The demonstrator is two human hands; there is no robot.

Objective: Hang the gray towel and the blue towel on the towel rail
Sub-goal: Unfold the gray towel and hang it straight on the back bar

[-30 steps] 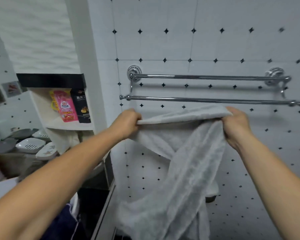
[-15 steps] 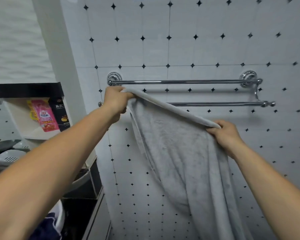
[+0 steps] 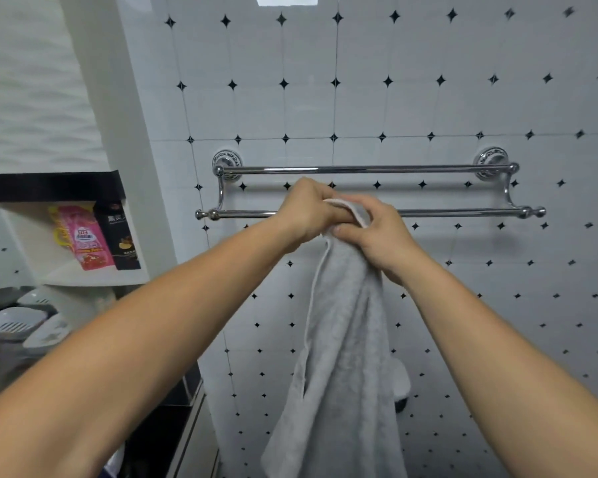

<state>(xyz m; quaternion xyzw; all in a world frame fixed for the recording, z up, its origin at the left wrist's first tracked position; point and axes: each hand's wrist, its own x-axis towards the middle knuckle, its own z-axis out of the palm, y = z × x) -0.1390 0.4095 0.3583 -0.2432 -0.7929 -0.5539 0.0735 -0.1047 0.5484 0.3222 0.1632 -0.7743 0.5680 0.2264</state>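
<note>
The gray towel (image 3: 342, 339) hangs down in one long fold from both my hands. My left hand (image 3: 308, 208) and my right hand (image 3: 377, 232) are side by side, each shut on the towel's top edge, right in front of the lower bar of the chrome double towel rail (image 3: 463, 212). The upper bar (image 3: 394, 169) runs bare just above my hands. Whether the towel touches the lower bar is hidden by my hands. No blue towel shows.
The rail is fixed to a white tiled wall (image 3: 394, 81) with small black diamonds. At the left a white corner shelf (image 3: 94, 277) holds a pink packet (image 3: 87, 239) and a black packet (image 3: 121, 236). Below it lie several grey and white soap dishes (image 3: 11, 322).
My hands came together from wide apart, gathering the top edge of the gray towel into a bunch in front of the lower bar. The towel now hangs narrow instead of spread.
</note>
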